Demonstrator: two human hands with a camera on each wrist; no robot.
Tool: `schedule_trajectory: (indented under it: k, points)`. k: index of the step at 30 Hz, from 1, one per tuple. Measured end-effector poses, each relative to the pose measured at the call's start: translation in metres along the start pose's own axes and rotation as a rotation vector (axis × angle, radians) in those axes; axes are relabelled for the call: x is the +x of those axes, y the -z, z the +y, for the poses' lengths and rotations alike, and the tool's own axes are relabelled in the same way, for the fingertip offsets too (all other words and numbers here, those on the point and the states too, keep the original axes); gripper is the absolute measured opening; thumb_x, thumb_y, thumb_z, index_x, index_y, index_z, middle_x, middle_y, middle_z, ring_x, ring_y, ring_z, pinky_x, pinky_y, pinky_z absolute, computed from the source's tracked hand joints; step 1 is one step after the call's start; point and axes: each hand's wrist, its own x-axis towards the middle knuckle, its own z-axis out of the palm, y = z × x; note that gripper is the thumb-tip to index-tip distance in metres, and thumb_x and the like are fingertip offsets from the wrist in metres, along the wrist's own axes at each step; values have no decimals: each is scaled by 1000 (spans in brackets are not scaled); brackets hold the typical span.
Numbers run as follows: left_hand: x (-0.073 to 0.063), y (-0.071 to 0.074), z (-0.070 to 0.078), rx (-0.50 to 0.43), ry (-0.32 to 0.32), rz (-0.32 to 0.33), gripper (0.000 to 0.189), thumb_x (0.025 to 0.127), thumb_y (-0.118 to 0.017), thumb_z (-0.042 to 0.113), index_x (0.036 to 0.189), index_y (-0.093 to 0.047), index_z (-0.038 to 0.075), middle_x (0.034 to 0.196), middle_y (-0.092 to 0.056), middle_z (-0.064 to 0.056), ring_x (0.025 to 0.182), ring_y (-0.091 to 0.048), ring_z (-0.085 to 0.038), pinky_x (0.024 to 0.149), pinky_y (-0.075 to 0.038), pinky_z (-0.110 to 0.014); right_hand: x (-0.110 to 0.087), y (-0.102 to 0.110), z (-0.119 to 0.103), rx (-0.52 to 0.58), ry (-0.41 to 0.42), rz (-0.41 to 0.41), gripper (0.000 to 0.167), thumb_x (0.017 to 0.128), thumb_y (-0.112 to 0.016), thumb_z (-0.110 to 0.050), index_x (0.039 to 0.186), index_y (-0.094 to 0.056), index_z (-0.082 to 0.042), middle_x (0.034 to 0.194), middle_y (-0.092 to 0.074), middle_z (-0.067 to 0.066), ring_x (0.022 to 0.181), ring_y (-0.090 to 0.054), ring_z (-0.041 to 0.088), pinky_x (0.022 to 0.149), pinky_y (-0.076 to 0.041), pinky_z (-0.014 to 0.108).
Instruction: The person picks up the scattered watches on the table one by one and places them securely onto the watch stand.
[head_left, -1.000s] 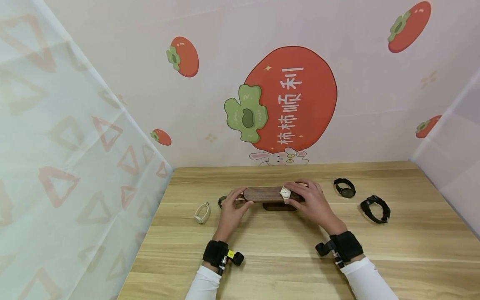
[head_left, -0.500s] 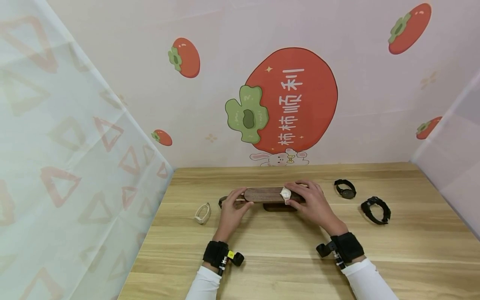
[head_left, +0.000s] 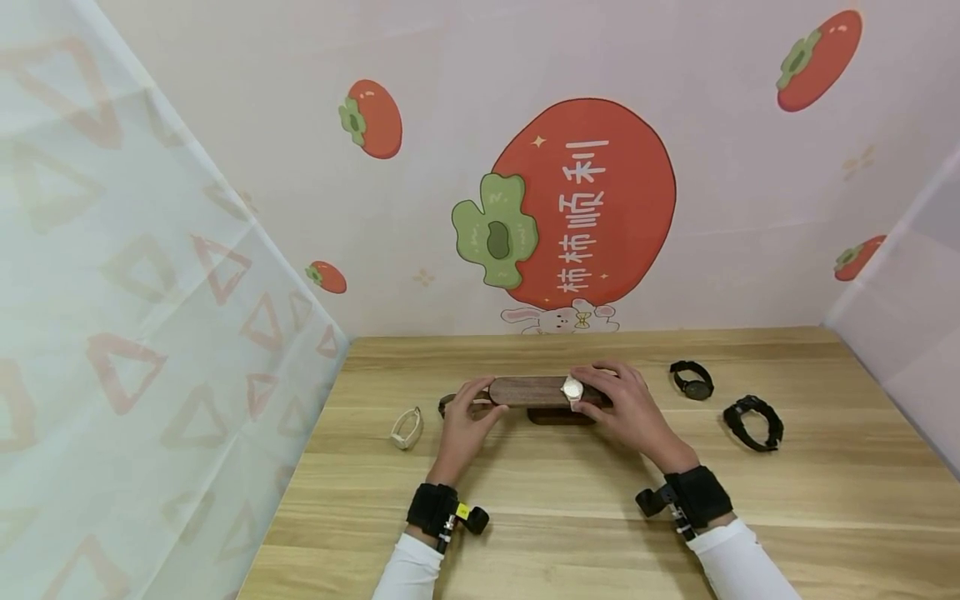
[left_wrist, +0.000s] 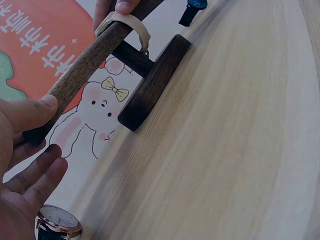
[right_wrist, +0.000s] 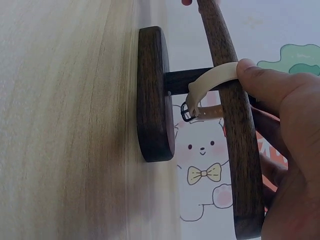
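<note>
A dark wooden watch stand (head_left: 528, 390) has a long top bar on a short post above a rounded base (right_wrist: 152, 100). My left hand (head_left: 462, 425) pinches the bar's left end, thumb on one side and fingers on the other. A cream-strapped watch (head_left: 573, 388) hangs looped around the bar, right of its middle, its pale dial facing up in the head view. With thumb and fingers, my right hand (head_left: 626, 408) pinches this watch on the bar. The strap (right_wrist: 212, 82) has a dark buckle showing below the bar in the right wrist view.
Left of the stand lies a white watch (head_left: 406, 429). A dark-strapped watch with a rose-gold case (left_wrist: 59, 218) sits just beyond my left hand. On the right lie a slim black watch (head_left: 693, 382) and a chunkier black watch (head_left: 753, 423). A printed wall rises behind the table.
</note>
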Motion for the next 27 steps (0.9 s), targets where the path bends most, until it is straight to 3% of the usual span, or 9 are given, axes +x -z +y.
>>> schedule_trajectory:
  k: [12,17,27]
  points:
    - [-1,0,2,5,-4,-6,58,95,-81,14,149,-61,6,150,-57,-15,120,-68,-36,105,-61,-46,-2,9,6,-27,74,43,58,88,-89,-25,141,-70,-12,140,-70,14,134,-56,40,111,-43,65]
    - [-1,0,2,11,9,-2,57,95,-82,15,149,-62,10,151,-57,-13,121,-68,-34,106,-61,-44,-4,14,7,-27,107,59,56,87,-89,-22,138,-71,-10,139,-69,15,131,-58,40,109,-45,64]
    - [-2,-1,3,13,-11,-3,57,96,-81,15,149,-61,8,150,-57,-15,120,-68,-35,105,-61,-46,-11,25,12,-52,86,75,52,89,-88,-18,137,-72,-9,138,-70,14,128,-60,37,108,-51,61]
